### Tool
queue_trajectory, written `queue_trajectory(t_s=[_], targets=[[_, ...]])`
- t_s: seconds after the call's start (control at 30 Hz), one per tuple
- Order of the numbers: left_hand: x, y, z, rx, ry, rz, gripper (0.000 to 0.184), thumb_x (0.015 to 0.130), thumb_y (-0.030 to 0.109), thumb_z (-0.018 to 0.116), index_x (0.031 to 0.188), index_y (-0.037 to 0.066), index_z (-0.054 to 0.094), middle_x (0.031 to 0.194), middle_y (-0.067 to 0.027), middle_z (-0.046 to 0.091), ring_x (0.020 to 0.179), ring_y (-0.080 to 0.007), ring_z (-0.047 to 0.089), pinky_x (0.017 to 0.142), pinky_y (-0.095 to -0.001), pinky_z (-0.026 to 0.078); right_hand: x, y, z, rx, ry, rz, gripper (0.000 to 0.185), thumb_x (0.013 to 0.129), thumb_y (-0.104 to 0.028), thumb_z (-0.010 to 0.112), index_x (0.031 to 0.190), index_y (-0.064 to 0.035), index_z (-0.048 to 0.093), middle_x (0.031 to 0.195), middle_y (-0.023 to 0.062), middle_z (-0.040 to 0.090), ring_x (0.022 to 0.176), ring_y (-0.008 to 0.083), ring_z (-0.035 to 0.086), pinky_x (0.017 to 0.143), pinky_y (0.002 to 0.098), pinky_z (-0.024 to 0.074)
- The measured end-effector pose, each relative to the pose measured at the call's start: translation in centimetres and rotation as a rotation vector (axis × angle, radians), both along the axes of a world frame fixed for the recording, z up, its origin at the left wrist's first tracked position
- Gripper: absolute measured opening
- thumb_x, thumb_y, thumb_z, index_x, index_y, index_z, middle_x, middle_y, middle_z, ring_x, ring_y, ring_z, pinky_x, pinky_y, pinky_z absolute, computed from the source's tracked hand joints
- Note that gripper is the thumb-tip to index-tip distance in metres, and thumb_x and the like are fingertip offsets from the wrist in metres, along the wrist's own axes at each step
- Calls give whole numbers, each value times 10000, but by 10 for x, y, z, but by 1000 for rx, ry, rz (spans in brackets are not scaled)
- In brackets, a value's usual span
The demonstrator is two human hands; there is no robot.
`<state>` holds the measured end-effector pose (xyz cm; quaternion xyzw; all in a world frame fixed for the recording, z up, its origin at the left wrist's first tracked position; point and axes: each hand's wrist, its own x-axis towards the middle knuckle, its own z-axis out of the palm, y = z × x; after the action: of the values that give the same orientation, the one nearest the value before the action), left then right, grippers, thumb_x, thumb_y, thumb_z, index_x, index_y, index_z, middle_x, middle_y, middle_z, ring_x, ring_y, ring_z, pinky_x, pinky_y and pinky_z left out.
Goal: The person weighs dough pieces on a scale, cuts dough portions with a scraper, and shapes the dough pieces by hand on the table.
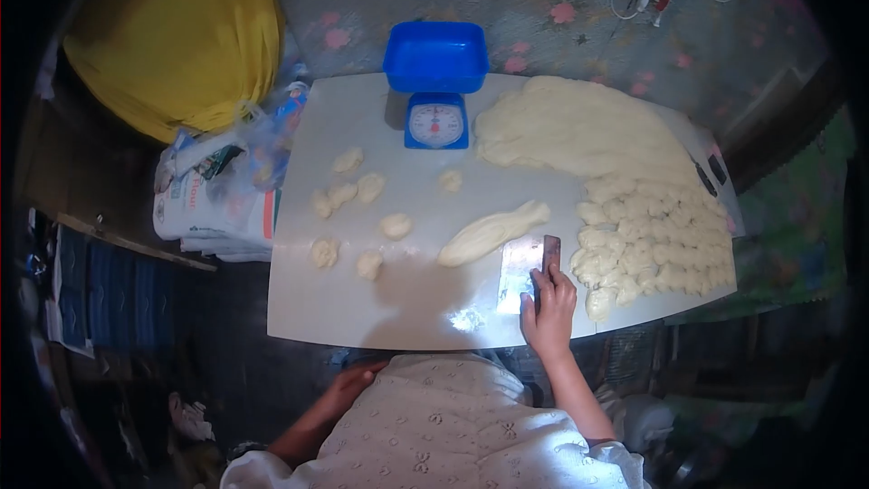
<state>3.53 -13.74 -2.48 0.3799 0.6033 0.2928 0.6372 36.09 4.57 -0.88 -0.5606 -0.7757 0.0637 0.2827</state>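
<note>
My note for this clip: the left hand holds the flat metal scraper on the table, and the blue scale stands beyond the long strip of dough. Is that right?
Not quite: the head view shows the right hand holding the flat metal scraper on the table. The blue scale does stand beyond the long strip of dough.

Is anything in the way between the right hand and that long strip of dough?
Only the scraper that the right hand holds comes between it and the long strip of dough; nothing else visible stands in the way.
</note>
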Motion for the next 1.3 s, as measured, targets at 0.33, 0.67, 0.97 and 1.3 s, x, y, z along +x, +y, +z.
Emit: queue_trajectory(t_s=[0.33, 0.67, 0.97, 1.3], targets=[[25, 39, 12, -107, -243, -286, 731, 923, 572, 301, 1413, 32, 264, 1455, -129, 285, 1329, -247, 267, 1081, -357, 208, 1, 0, 0, -1, 20, 12, 418, 787, -153, 596, 1183, -57, 504, 1231, 224, 436, 1136, 386, 406, 975, 469, 310], [42, 67, 15, -593, -451, -154, 754, 894, 599, 383, 1417, 66, 279, 1447, -101, 298, 1313, -228, 272, 1063, -368, 245, 0, 0, 1, 3, 54, 0, 431, 766, -151, 622, 1172, -62, 508, 1213, 216, 447, 1121, 384, 417, 961, 462, 321], [26, 56, -24, -510, -335, -30, 608, 906, 420, 527, 1372, 66, 366, 1417, -121, 349, 1287, -224, 332, 1024, -360, 309, 0, -1, 1, -36, 25, -26, 397, 781, -201, 612, 1147, -69, 530, 1215, 195, 442, 1123, 377, 410, 955, 461, 321], [-3, 75, -34, -430, -251, -120, 569, 899, 386, 544, 1341, 58, 401, 1382, -124, 388, 1261, -224, 364, 1012, -357, 323, 0, -1, 6, -74, 27, -41, 432, 737, -186, 608, 1154, -94, 537, 1205, 192, 444, 1116, 375, 411, 956, 464, 319]])
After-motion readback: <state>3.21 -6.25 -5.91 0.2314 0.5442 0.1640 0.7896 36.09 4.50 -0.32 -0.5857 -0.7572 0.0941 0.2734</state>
